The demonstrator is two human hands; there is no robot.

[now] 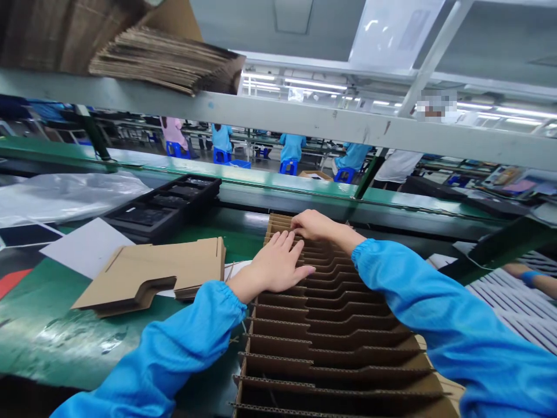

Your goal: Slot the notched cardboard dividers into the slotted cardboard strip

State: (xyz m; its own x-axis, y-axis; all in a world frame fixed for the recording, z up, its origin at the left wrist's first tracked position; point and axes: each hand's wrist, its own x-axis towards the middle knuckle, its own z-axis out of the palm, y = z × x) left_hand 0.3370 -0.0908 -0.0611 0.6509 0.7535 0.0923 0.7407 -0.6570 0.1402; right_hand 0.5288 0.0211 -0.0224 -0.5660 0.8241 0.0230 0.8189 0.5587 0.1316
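A long row of upright brown cardboard dividers (pixel 343 339) runs away from me on the green bench, slotted with narrow gaps between them. My left hand (pixel 278 264) lies over the divider tops on the left side, fingers spread, holding nothing. Beyond it to the right, my right hand (pixel 314 225) is at the far part of the row, its fingers bent together at a divider edge; what they pinch, if anything, is hidden. Left of the row sits a stack of flat cut cardboard pieces (pixel 161 267).
Black trays (pixel 163 206), a plastic bag (pixel 73 194) and a white sheet (pixel 89 247) lie at the left. A metal shelf rail (pixel 278 116) crosses ahead, bearing stacked cardboard (pixel 161 58). Another person's forearm (pixel 539 281) is at the right, by white strips.
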